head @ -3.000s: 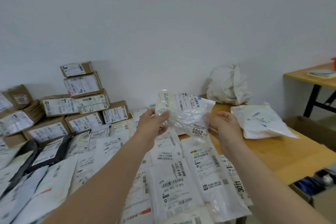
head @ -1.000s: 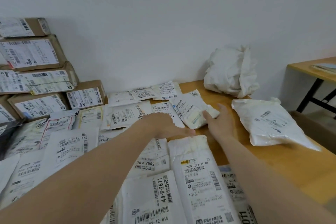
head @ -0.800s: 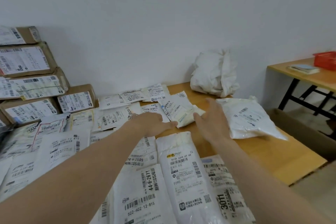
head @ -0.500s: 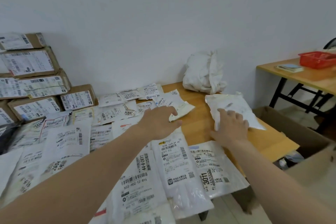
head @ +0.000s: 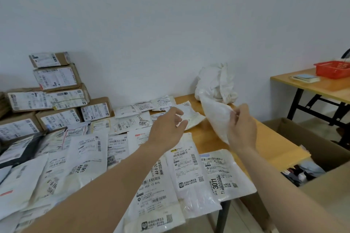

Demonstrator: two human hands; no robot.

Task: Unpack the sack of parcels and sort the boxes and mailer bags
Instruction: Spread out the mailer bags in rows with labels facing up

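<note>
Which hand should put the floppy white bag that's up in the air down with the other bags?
Probably the right hand: it grips the white mailer bag, held above the table. The left hand hovers open over the laid-out mailer bags, holding nothing.

Our forearms rise from the lower edge; left hand (head: 166,128), centre, loosely curled; right hand (head: 241,128), beside it, pinches a bag (head: 216,117).

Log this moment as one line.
right hand: grips white mailer above table | left hand: open, empty, over mailer rows | boxes: stacked at left | sack: crumpled by wall
</note>
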